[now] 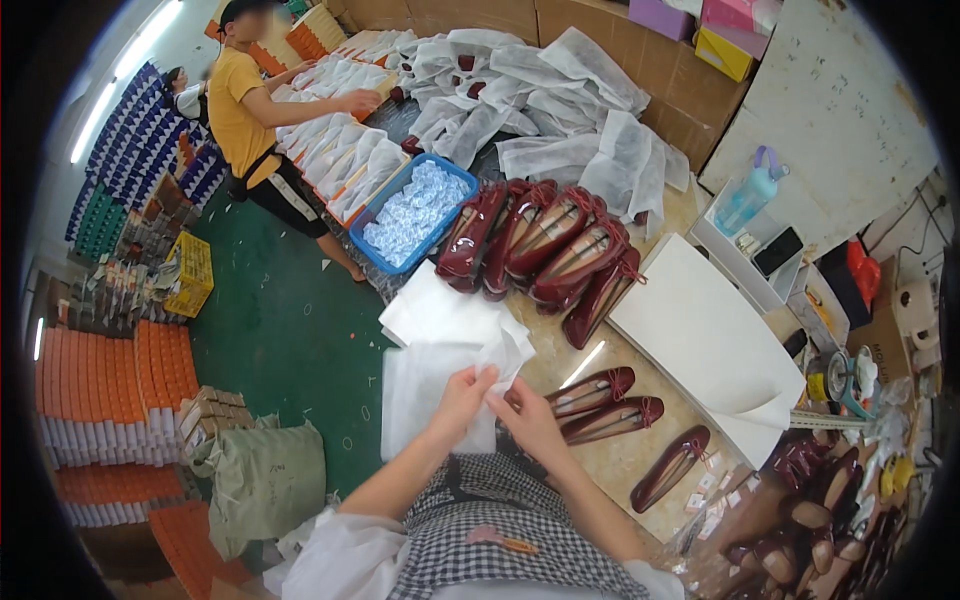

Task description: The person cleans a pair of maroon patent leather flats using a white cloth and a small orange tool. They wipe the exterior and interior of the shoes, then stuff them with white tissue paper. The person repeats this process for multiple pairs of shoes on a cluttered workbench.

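A thin white non-woven bag (410,400) hangs at the near edge of the table in front of my apron. With pinched fingers my left hand (466,398) grips its upper right corner. Close beside it, my right hand (524,412) pinches the same corner, where the material is gathered. A stack of flat white bags (445,305) lies just beyond on the table. To the right of my hands, a pair of dark red flat shoes with bows (600,402) rests on the tabletop. A single matching shoe (672,468) lies nearer to me.
Several dark red shoes (545,245) stand past the stack, beside a blue basket of clear crumpled filling (415,215). White-wrapped items (570,90) are heaped at the back. A white board (710,350) lies right. A co-worker in yellow (240,95) handles boxes at far left.
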`<state>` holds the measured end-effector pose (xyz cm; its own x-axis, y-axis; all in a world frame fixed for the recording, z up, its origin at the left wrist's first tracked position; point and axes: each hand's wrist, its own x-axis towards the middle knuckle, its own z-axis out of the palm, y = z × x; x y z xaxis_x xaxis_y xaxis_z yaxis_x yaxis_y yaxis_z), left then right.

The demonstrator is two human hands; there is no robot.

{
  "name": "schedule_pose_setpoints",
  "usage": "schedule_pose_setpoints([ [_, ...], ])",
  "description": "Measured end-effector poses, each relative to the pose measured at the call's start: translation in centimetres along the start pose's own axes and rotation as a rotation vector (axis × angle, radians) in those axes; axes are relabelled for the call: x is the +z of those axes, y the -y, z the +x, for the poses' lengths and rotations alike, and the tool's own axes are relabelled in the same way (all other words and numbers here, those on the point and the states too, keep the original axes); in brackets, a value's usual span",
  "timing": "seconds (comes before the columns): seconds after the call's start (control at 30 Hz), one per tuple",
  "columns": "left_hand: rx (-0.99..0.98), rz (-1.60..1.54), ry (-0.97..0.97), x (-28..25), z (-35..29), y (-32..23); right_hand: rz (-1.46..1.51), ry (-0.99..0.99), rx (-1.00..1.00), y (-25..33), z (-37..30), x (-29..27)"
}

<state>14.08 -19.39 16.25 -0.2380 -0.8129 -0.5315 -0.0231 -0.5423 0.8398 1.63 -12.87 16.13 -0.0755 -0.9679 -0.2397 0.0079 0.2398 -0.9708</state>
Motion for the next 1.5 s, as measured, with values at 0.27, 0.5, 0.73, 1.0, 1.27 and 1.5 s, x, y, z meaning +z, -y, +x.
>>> schedule_pose_setpoints([
  [0.27,0.554,0.268,-0.259,-17.0,3.2,-11.1,-0.529,0.107,-0.342,3.1,9.7,8.6],
  [0.5,0.415,0.335,0.143,-17.8,7.1,-17.8,-1.150,-0.948,0.093,7.2,19.2,1.2],
  [0.73,0.446,0.465,0.268,-17.4,14.1,-20.7,-0.341,-0.799,-0.004,8.3,15.0,-0.7],
  [1.0,0.961,0.768,0.185,-14.2,15.0,-18.7,-0.836,-0.409,-0.311,14.3,7.1,10.6],
  [1.27,1.086,0.745,0.055,-10.4,11.7,-15.7,0.783,-0.619,-0.449,13.2,22.6,5.0],
  [1.5,0.671,1.191,0.670,-7.7,12.8,4.3,0.496,-0.623,0.040,1.1,8.7,2.0],
])
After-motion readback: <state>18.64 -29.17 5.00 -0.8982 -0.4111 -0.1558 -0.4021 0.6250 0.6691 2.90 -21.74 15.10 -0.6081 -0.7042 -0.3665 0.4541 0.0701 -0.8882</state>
